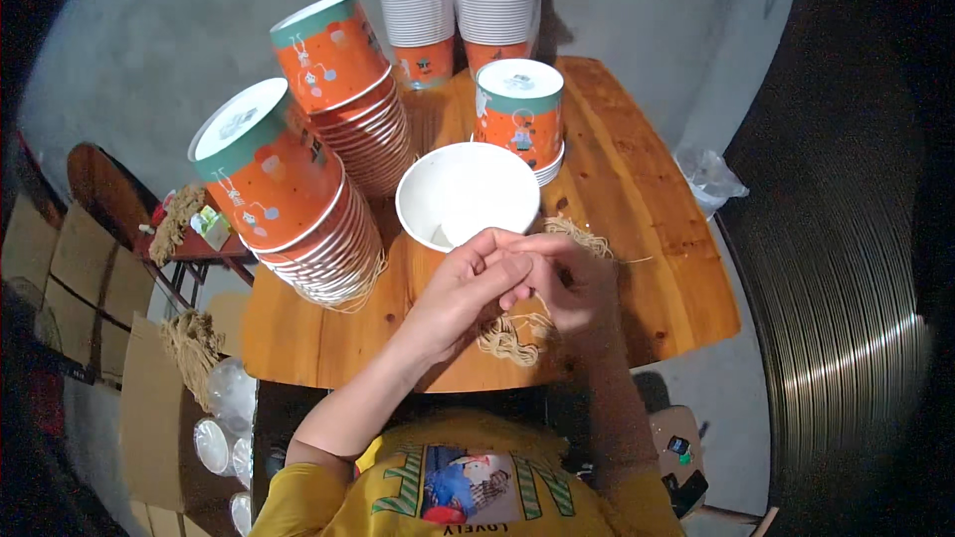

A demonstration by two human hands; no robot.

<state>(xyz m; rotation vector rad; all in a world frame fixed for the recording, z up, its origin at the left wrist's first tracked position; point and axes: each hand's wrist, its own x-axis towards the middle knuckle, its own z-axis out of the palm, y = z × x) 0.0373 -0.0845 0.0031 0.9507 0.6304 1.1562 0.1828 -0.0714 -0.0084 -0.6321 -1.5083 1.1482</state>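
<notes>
My left hand (476,286) and my right hand (571,286) meet over the wooden table, fingertips pinched together. Whatever is between the fingers is too small or hidden to make out. Right behind them a white-lined paper bucket (466,184) lies tipped, its open mouth facing me. Below the hands rests a loose bundle of beige cord (507,342). A second cord bundle (579,237) shows just beyond my right hand.
Nested orange paper buckets stand upside down in leaning stacks at left (284,169) and behind (328,55), with a shorter stack (519,109) at right. Tall wrapped stacks (413,0) stand at the back. More cord (192,348) hangs beside a cardboard box (149,418) at left.
</notes>
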